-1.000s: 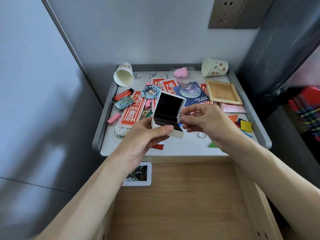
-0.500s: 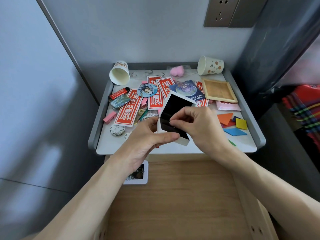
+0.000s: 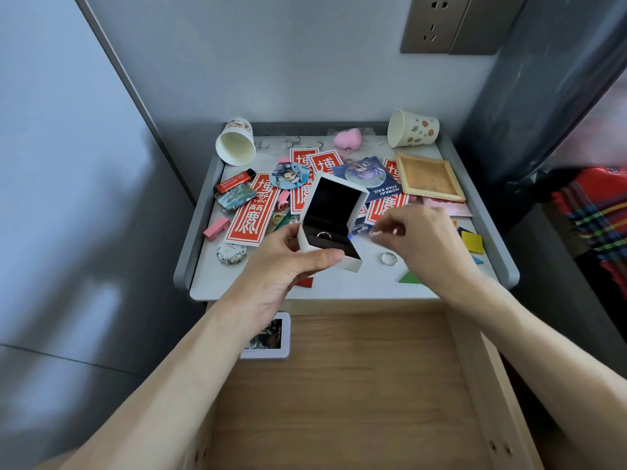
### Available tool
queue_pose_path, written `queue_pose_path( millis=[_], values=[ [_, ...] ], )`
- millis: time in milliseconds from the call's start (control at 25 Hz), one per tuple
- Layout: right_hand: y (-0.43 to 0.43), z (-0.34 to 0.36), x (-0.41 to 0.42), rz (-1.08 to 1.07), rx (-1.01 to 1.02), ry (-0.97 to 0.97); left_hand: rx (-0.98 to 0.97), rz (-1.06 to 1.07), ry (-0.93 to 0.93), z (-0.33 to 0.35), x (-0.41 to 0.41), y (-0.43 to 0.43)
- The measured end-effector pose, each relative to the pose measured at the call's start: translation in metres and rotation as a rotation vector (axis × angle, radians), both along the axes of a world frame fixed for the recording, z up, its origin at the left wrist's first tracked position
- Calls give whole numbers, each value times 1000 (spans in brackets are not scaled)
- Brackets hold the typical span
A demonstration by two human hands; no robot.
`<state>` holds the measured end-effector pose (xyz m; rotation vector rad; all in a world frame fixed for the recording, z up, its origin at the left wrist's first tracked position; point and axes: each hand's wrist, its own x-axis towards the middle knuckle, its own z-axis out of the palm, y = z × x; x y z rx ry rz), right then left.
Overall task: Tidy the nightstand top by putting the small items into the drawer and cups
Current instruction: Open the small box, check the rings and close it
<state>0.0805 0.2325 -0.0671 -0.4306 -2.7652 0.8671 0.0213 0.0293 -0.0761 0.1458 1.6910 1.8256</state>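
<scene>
My left hand point(image 3: 288, 262) grips a small white ring box point(image 3: 334, 201) above the front of the nightstand top point(image 3: 339, 288). Its lid stands open, and a silver ring point(image 3: 324, 235) sits in the black lining. To the right of the box hovers my right hand point(image 3: 427, 245), fingers loosely curled and holding nothing. A second silver ring point(image 3: 388, 258) lies on the top just below those fingers. Two paper cups lie on their sides at the back, one at the left point(image 3: 235, 142) and one at the right point(image 3: 412, 128). The wooden drawer point(image 3: 356, 385) below is pulled out.
Red paper strips point(image 3: 249, 215), round badges, a red lighter point(image 3: 234, 181), a pink clip point(image 3: 215, 228), a wooden frame point(image 3: 429, 178) and coloured tangram pieces point(image 3: 472, 241) litter the top. A photo card point(image 3: 269, 337) lies in the drawer's back left corner. A raised grey rim edges the top.
My right hand put the ring into the box and drew back to the right, away from it. The left hand kept hold of the open box.
</scene>
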Motion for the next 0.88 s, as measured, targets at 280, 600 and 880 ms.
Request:
queue_pose_path(
  millis=[280,600,880],
  values=[
    [9,-23,-2,-21,209,-279,68,9,-15,1,1,1],
    [-3,-1,-3,-85,-421,19,53,11,-33,1,0,3],
    [-28,9,-1,97,-363,93,24,-15,-45,-1,5,5]
  ],
)
